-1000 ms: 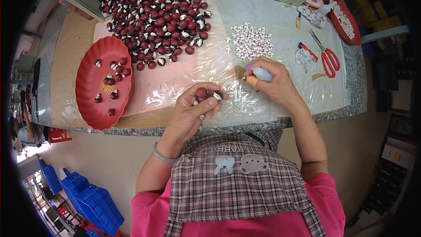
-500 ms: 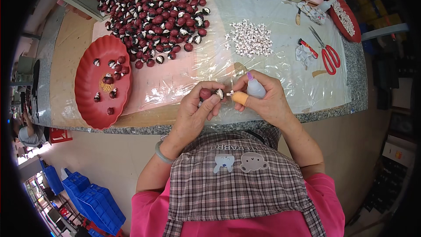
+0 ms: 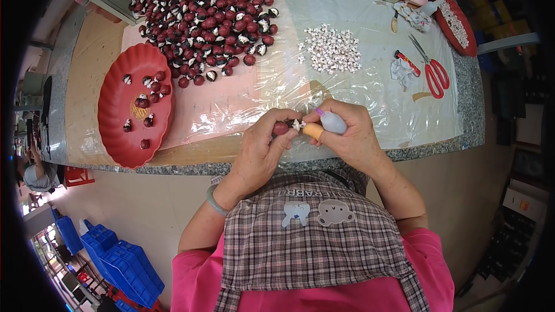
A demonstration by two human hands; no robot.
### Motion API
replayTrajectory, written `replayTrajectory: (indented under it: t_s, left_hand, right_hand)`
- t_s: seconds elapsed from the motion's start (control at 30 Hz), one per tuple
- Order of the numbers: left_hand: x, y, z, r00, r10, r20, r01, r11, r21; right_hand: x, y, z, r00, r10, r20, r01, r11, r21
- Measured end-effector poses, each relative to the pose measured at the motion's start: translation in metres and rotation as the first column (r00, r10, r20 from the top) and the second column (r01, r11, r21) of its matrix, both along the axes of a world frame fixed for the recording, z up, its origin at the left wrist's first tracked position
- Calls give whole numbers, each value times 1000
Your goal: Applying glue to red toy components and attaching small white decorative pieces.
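Observation:
My left hand [image 3: 257,145] pinches a small dark-red ball figure [image 3: 281,127] with a black and white end, just above the table's front edge. Close against it, my right hand [image 3: 357,134] is closed round a translucent squeeze bottle [image 3: 333,123] with a purple tip pointing up and left. An orange finger cot [image 3: 313,132] covers one right fingertip. Between that fingertip and the figure shows a tiny white piece [image 3: 303,125], which appears to meet the figure's white end. Fingers hide part of both. Beyond my hands lies a pile of small white pieces [image 3: 330,49].
A large heap of dark-red ball figures [image 3: 217,29] covers the back left. At left sits a red scalloped tray [image 3: 115,130] with several figures. Red-handled scissors [image 3: 435,75], a red tube [image 3: 408,63] and a red dish [image 3: 469,40] of white pieces are at right. Clear plastic film covers the worktop.
My hands have come together, bringing the tiny white piece up to the ball figure's white end. The squeeze bottle has tipped further over, its purple tip moving left and down.

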State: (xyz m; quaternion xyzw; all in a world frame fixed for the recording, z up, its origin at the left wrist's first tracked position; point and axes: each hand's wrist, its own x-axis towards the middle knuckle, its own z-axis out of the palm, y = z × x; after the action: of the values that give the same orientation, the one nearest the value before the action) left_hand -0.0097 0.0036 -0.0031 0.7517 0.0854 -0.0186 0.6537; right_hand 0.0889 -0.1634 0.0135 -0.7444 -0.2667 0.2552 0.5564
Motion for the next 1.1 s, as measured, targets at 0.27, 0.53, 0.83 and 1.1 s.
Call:
replayTrajectory:
  t_s: [0.27,0.53,0.83,1.1]
  left_hand:
    - [0,1,-5,982,-42,182,4,980,200]
    - [-4,3,-1,981,8,193,-32,992,122]
    - [-29,108,29,868,250,429,-487,597,637]
    - [-34,146,29,895,234,381,-423,166,891]
  right_hand:
    - [-11,8,-11,997,-55,-56,62,991,121]
    - [-11,9,-13,984,-47,-170,69,989,129]
    - [4,7,0,995,38,-88,-19,979,202]
    - [4,-1,-8,991,-2,-130,21,989,146]
